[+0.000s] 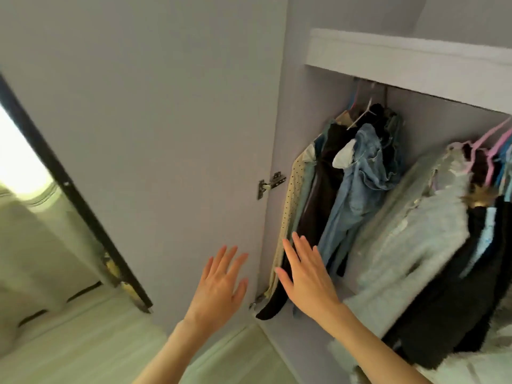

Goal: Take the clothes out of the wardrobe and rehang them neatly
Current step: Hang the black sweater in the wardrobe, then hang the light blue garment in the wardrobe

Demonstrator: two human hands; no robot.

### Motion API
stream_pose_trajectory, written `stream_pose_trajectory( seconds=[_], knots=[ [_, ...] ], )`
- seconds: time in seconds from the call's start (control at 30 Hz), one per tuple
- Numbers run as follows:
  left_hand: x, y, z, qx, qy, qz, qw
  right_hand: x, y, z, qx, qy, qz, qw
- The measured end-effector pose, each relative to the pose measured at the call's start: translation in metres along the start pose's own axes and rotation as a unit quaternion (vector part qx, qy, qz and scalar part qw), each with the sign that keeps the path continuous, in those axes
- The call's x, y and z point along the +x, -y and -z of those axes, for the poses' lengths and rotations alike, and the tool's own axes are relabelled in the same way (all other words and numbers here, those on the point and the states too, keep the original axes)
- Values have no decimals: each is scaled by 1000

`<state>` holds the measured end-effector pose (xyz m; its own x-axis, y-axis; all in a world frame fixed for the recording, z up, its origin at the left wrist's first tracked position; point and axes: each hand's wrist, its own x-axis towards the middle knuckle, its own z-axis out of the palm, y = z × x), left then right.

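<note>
Pale lilac wardrobe (279, 106), door (166, 134) swung open at left. Hanging clothes (346, 189) bunched at the rail's left end, long axes vertical, hems down. Right hand (304, 275) nearer, fingers straight and spread, holding nothing, just in front of the dark garment (318, 206). Left hand (221, 281) equally flat, before the door. Clothes lie up-right of both.

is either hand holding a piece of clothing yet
No, the left hand and right hand are both spread with straight fingers, gripping nothing, in front of the hanging clothes.
</note>
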<state>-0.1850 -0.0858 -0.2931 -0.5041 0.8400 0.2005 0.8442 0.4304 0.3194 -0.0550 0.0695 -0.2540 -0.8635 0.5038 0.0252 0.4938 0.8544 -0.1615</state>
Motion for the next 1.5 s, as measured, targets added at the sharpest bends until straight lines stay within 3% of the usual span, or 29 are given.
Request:
stream_pose_trajectory(
  seconds=[0.27,0.5,0.7,0.87,1.23,1.37,1.5],
  knots=[
    [-214,91,23,19,8,250,968,-51,155,-71,29,121,194,973],
    [-370,116,76,50,-52,430,900,-95,303,-104,39,146,356,922],
    [-501,99,99,46,-136,606,783,-157,430,-117,65,187,548,813],
    [-563,59,96,39,-226,734,639,-201,503,-128,48,215,678,701],
    [-618,-43,64,14,-305,878,370,-326,571,-159,-11,265,847,460],
    [-647,-81,53,18,-317,899,302,-384,581,-160,-24,276,879,389],
    [-685,-95,53,56,-345,898,267,-433,593,-163,-32,270,894,356]
  ],
)
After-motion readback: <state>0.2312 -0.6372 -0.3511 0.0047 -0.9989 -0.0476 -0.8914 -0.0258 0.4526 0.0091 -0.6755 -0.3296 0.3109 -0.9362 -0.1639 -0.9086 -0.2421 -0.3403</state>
